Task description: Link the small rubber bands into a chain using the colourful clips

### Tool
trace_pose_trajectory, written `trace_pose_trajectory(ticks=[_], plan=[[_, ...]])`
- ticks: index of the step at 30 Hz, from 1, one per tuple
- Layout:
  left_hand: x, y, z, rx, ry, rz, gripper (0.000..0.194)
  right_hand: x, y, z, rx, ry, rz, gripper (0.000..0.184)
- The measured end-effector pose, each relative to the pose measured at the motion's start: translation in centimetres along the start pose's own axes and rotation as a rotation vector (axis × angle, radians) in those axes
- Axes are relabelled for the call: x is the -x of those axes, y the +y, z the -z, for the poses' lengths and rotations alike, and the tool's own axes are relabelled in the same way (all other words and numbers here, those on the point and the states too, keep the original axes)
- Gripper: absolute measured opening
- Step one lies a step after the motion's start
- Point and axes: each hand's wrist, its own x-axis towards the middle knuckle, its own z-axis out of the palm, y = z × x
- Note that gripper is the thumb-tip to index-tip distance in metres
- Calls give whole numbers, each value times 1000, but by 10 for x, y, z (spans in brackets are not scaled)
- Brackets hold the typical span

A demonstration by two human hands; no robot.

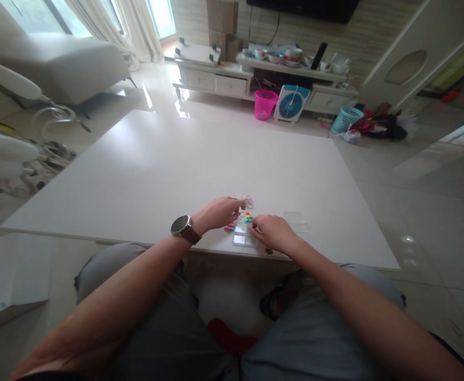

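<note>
Head view: clear box (238,239) nr colored bits (248,218), white counter (156,169)
L hand (227,210): fingers curled nr bands (249,202); grip unclear
R hand (273,231): fingers bent at box; can't tell grip

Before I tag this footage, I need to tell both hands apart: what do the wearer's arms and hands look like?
The left hand is ungloved, with a watch at its wrist: round dark face, silvery case, brown strap. The right hand is ungloved too, its wrist without a watch. Both forearms are uncovered.

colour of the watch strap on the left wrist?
Dark reddish-brown; the strap shows best in the head view, the only one here.
</note>
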Motion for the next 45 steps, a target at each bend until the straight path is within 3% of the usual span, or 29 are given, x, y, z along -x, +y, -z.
trace_pose_trajectory(ticks=[45], plan=[[0, -7, -2, -21, 36, -14, 26, 4, 2, 4, 27, 38, 49, 27]])
